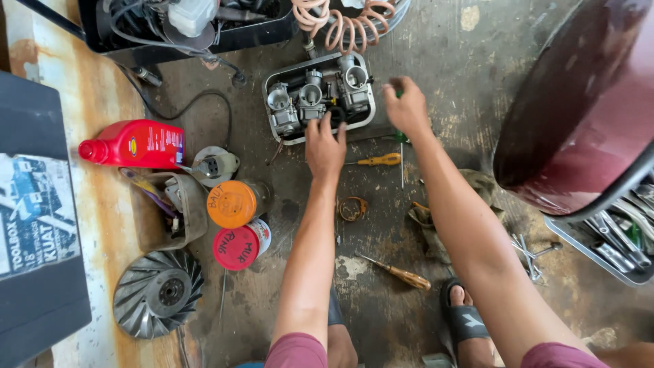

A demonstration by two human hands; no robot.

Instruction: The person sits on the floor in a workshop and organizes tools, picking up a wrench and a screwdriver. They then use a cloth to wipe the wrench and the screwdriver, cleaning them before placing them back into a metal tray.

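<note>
Left hand: fingers spread loosely, tips touching the carburetors at the metal tray's near edge.
Right hand: curled around a green-handled tool beside the tray's right edge on the floor.

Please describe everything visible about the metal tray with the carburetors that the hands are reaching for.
The rectangular grey metal tray with rounded corners lies flat on the stained concrete floor. It holds several silver metal carburetors with round openings, standing close together. The left hand rests on its near rim, fingers touching the parts. The right hand is at its right edge. A coiled pinkish hose hangs just behind it.
</note>
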